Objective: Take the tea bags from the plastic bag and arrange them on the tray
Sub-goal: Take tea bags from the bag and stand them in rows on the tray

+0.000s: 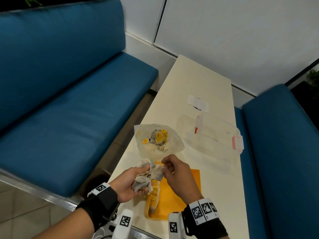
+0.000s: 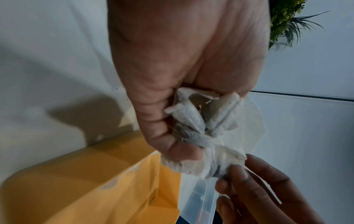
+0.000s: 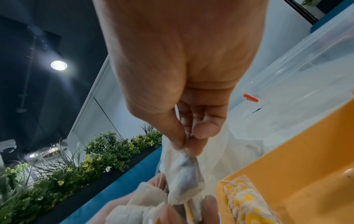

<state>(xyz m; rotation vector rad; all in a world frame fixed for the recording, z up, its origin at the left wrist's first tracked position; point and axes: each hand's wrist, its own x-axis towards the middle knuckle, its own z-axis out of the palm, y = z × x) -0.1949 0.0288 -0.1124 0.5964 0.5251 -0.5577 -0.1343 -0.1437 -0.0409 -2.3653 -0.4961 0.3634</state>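
Observation:
My left hand (image 1: 133,180) grips a bunch of grey-white tea bags (image 1: 146,176) above the near left part of the yellow tray (image 1: 181,195). My right hand (image 1: 174,169) pinches one tea bag (image 3: 184,175) at the edge of that bunch, thumb against fingertips. In the left wrist view the bunch of tea bags (image 2: 199,130) fills my curled left hand (image 2: 172,128). A row of tea bags with yellow tags (image 1: 152,197) lies along the tray's left side. The clear plastic bag (image 1: 158,140) stands open beyond the tray with more tea bags inside.
A clear plastic box (image 1: 210,133) with a pink latch lies on the cream table (image 1: 198,80), right of the bag. White paper scraps (image 1: 197,103) lie farther back. Blue benches (image 1: 69,100) flank the table on both sides.

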